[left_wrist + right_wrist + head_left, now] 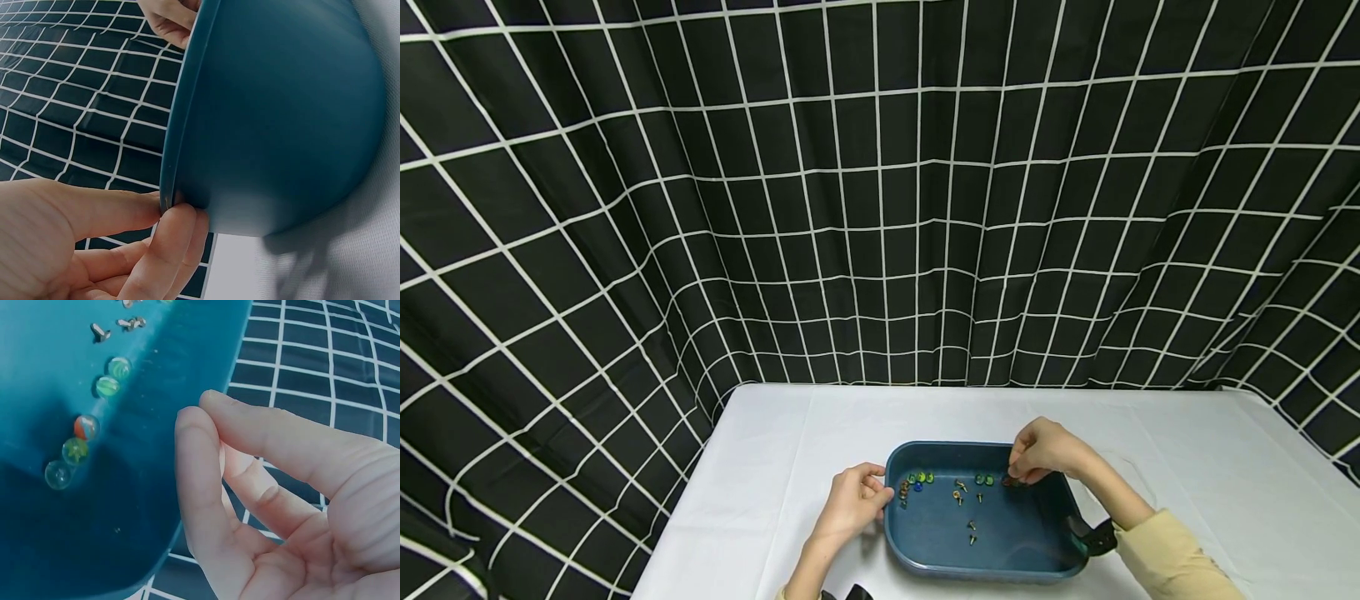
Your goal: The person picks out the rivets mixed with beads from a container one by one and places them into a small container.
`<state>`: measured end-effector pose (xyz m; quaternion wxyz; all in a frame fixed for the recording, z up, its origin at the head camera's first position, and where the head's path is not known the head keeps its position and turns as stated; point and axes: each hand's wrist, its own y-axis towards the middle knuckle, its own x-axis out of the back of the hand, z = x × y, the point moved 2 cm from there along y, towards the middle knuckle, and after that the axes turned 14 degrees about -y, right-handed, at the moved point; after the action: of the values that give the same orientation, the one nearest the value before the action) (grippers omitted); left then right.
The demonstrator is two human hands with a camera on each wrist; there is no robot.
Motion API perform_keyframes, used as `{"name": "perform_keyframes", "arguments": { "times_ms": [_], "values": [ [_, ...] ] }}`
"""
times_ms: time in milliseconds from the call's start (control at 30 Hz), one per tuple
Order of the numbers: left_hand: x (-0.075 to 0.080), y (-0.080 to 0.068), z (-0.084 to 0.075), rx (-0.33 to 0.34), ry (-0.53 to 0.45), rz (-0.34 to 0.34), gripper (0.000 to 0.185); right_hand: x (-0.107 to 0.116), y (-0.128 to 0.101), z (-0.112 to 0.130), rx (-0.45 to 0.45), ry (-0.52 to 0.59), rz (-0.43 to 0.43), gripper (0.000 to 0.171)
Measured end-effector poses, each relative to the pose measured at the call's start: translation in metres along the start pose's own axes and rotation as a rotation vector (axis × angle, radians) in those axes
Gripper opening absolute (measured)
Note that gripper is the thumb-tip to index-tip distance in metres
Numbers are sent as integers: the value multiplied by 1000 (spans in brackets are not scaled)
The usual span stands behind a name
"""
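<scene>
A blue rectangular tub (992,573) stands on the table, with several glass marbles and small screws (958,497) on its floor. My left hand (853,498) pinches the tub's left rim between thumb and fingers (165,240). My right hand (1048,450) is over the tub's far right part, thumb and index fingertips together. Nothing shows between those tips in the right wrist view. Close by lie an orange marble (86,427), a yellow-green marble (75,450) and a clear marble (59,474) in a row. Two green marbles (107,386) lie farther along.
More green marbles (922,477), a blue marble (918,487) and several brownish marbles (904,489) cluster at the tub's left end. A white cloth covers the table (760,467). Behind it hangs a black curtain (925,208) with a white grid.
</scene>
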<state>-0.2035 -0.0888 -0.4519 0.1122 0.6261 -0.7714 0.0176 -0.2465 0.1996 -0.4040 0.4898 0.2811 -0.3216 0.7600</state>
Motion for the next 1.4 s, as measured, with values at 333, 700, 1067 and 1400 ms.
{"name": "perform_keyframes", "arguments": {
  "times_ms": [333,700,1067,1400],
  "values": [
    [1,1,1,-6,-12,6,30,11,-6,-4,-1,-6,-7,7],
    [2,1,1,-10,-38,12,31,22,-13,-9,-51,-22,-26,8],
    [1,0,0,-8,-43,13,31,33,-18,-20,-40,-28,-24,8],
    [1,1,1,-6,-44,13,30,39,-24,-27,-40,-9,-29,8]
  ]
}}
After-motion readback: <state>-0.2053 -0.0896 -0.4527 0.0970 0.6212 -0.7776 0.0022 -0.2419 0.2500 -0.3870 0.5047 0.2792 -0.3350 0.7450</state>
